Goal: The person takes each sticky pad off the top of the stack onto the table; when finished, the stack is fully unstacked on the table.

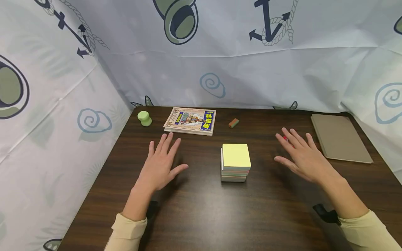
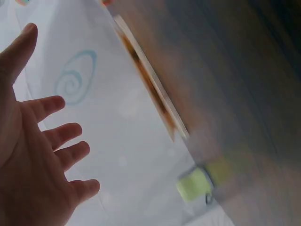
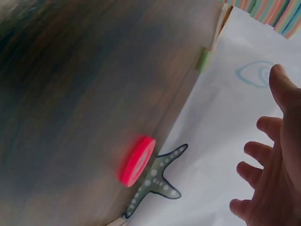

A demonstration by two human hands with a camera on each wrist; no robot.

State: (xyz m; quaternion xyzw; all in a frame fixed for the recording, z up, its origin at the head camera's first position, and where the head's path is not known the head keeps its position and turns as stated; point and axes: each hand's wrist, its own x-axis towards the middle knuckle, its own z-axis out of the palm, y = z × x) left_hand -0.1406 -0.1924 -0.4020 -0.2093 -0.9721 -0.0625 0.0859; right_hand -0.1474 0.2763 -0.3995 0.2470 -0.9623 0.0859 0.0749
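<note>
Both hands hover flat over a dark wooden table (image 1: 201,209), fingers spread, holding nothing. My left hand (image 1: 161,160) is left of a stack of sticky notes (image 1: 235,162) with a yellow top sheet. My right hand (image 1: 299,153) is to the stack's right, and its fingers partly cover a small pink disc (image 1: 284,138). The right wrist view shows that pink disc (image 3: 137,160) lying on the table beyond the open right hand (image 3: 273,183). In the left wrist view the left hand (image 2: 37,155) is open, with a green cap-shaped object (image 2: 195,182) and a book's edge (image 2: 150,84) beyond it.
A colourful comic book (image 1: 190,120) lies at the back, with a green cap-shaped object (image 1: 144,118) to its left and a small orange-green eraser (image 1: 233,123) to its right. A grey-brown book (image 1: 340,137) lies at the far right. Printed cloth walls (image 1: 62,104) enclose the table.
</note>
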